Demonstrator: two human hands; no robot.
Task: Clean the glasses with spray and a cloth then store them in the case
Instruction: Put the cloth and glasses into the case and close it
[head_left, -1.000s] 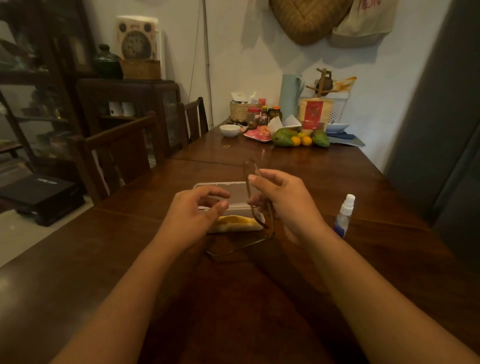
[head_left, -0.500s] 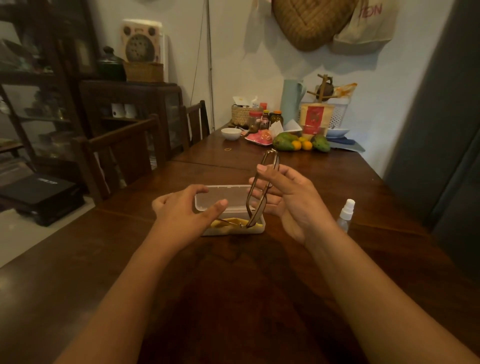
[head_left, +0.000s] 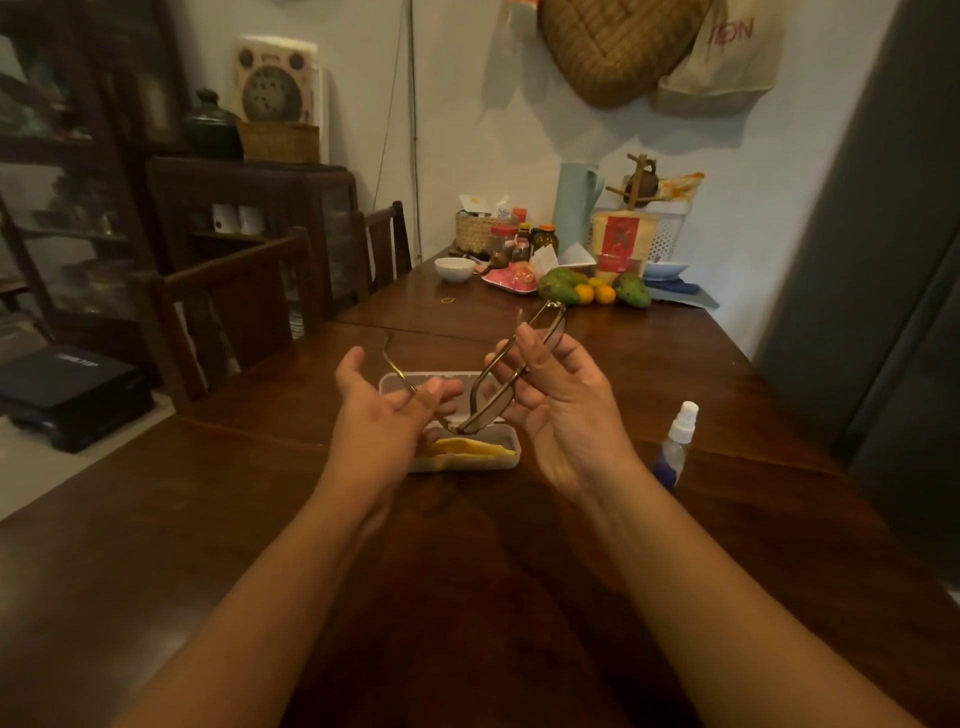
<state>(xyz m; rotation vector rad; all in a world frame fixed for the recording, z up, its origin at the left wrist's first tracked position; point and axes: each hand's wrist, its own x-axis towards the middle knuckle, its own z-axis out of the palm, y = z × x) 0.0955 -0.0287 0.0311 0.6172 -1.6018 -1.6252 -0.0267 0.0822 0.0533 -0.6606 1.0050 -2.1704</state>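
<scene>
The thin metal-framed glasses with tinted lenses (head_left: 491, 387) are held above the desk between both hands, tilted with one lens end low over the case and the other rising toward one o'clock. The right hand (head_left: 558, 410) is at three o'clock of the frame, palm turned inward, its fingers closed on the front rim near the lenses. The left hand (head_left: 382, 418) is at nine o'clock of the glasses, palm up, fingertips pinching one slim curved temple arm that sticks up past the thumb. Directly beneath the glasses sits the translucent plastic oblong case (head_left: 457, 452), lid open and lying flat toward twelve o'clock, with a folded soft yellow cloth (head_left: 475, 447) lying inside it. At three o'clock of the right wrist, just beside it, a small clear spray bottle with a white nozzle (head_left: 674, 447) stands upright. The dark polished wooden desk (head_left: 208, 545) shows glossy grain. At twelve o'clock, well apart from the hands, the far end carries a white ceramic bowl (head_left: 454, 268), green and orange fruit (head_left: 592, 290), jars and a pale tall jug (head_left: 575, 200). Dark wooden chairs (head_left: 228, 306) stand at ten o'clock along the desk's edge.
</scene>
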